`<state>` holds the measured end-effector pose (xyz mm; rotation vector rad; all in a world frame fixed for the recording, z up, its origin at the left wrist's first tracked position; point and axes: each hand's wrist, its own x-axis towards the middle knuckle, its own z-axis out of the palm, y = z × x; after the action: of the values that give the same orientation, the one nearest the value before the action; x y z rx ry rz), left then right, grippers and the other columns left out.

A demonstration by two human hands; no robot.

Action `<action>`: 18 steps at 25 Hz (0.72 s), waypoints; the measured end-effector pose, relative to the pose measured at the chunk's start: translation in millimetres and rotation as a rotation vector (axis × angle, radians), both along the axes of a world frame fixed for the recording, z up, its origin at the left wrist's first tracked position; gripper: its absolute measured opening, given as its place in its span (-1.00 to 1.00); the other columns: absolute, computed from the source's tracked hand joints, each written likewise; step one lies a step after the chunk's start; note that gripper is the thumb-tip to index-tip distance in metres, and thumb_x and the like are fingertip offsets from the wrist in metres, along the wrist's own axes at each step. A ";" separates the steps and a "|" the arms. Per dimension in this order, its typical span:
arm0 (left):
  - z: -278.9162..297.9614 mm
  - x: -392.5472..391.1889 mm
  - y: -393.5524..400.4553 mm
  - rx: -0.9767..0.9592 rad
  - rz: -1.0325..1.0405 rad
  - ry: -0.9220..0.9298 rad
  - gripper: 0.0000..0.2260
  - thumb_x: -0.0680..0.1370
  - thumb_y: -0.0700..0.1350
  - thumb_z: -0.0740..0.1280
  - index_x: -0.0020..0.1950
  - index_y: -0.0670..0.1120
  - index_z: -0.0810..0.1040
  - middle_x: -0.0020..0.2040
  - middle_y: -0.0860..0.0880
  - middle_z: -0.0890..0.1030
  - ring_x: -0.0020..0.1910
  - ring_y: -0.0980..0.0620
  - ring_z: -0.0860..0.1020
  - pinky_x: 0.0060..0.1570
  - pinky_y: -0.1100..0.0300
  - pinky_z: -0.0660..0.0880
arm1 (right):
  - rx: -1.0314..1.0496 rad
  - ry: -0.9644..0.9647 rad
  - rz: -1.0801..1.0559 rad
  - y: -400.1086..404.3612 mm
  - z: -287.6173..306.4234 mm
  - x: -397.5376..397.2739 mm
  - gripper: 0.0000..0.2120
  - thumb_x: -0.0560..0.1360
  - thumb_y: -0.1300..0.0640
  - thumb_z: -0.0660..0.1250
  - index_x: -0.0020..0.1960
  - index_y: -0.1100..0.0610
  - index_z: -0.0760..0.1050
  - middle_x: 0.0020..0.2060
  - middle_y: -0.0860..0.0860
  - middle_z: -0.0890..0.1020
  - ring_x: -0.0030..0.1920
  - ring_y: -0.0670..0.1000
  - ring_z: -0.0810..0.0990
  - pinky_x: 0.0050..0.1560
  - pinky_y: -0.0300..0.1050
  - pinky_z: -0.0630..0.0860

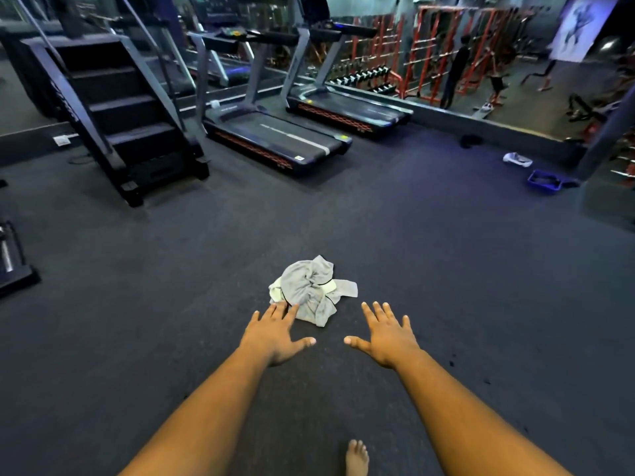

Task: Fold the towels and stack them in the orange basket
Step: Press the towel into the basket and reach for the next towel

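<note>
A crumpled pile of grey towels (311, 290) lies on the dark gym floor in front of me. My left hand (275, 333) is stretched out flat, palm down, its fingertips at the near left edge of the pile. My right hand (386, 334) is also spread flat, palm down, just right of the pile and apart from it. Neither hand holds anything. No orange basket is in view.
A stair climber (113, 108) and two treadmills (275, 139) stand at the back. A blue tray (544, 181) and a white object (517, 159) lie on the floor at the right. My bare foot (356, 458) shows at the bottom edge. A person (455, 73) stands far back.
</note>
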<state>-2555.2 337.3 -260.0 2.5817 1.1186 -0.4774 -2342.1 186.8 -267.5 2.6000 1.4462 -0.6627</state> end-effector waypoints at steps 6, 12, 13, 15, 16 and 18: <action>-42.5 84.7 104.9 -0.105 0.091 0.073 -0.10 0.49 0.54 0.03 0.66 0.12 -0.23 0.68 0.01 -0.14 0.66 -0.05 -0.08 0.60 -0.18 -0.06 | -0.102 0.061 0.106 129.1 -46.0 97.6 0.04 0.39 -0.60 -0.05 0.65 -0.04 -0.25 0.65 0.02 -0.13 0.63 0.10 -0.19 0.56 0.35 -0.10; -106.8 140.5 219.7 -0.239 0.138 0.111 -0.10 0.50 0.53 0.03 0.66 0.10 -0.23 0.68 0.00 -0.15 0.66 -0.05 -0.08 0.60 -0.15 -0.06 | -0.218 0.136 0.125 252.7 -105.2 158.6 0.14 0.24 -0.63 -0.13 0.65 -0.04 -0.24 0.65 0.00 -0.11 0.63 0.09 -0.20 0.56 0.35 -0.10; -125.8 150.0 242.6 -0.263 0.144 0.115 -0.10 0.51 0.52 0.04 0.66 0.10 -0.23 0.68 0.00 -0.15 0.66 -0.05 -0.09 0.60 -0.16 -0.05 | -0.232 0.144 0.119 275.7 -122.6 168.4 0.14 0.23 -0.62 -0.14 0.65 -0.04 -0.23 0.65 0.00 -0.10 0.63 0.10 -0.20 0.56 0.34 -0.09; -170.0 169.0 292.6 -0.316 0.142 0.134 -0.10 0.52 0.51 0.07 0.67 0.09 -0.22 0.68 -0.01 -0.15 0.66 -0.05 -0.09 0.60 -0.16 -0.04 | -0.277 0.172 0.098 326.4 -165.2 186.6 0.12 0.27 -0.62 -0.12 0.65 -0.03 -0.20 0.65 0.00 -0.07 0.63 0.10 -0.18 0.56 0.33 -0.07; -194.3 179.0 317.7 -0.337 0.134 0.147 -0.10 0.52 0.50 0.08 0.67 0.09 -0.22 0.68 -0.01 -0.14 0.66 -0.05 -0.09 0.60 -0.16 -0.04 | -0.300 0.184 0.083 351.1 -189.2 194.2 0.07 0.33 -0.61 -0.09 0.66 -0.02 -0.17 0.65 0.00 -0.05 0.64 0.10 -0.16 0.56 0.32 -0.06; -249.1 199.3 363.9 -0.372 0.123 0.173 -0.09 0.52 0.49 0.12 0.67 0.08 -0.22 0.68 -0.01 -0.14 0.66 -0.05 -0.08 0.60 -0.16 -0.03 | -0.333 0.207 0.042 395.7 -245.2 210.5 -0.03 0.45 -0.55 0.02 0.66 -0.02 -0.08 0.64 0.01 0.05 0.64 0.10 -0.09 0.56 0.30 -0.01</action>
<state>-2355.9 701.2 -509.1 2.1710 1.1130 -0.8074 -2131.6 582.5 -512.7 2.2953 1.3031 -1.0900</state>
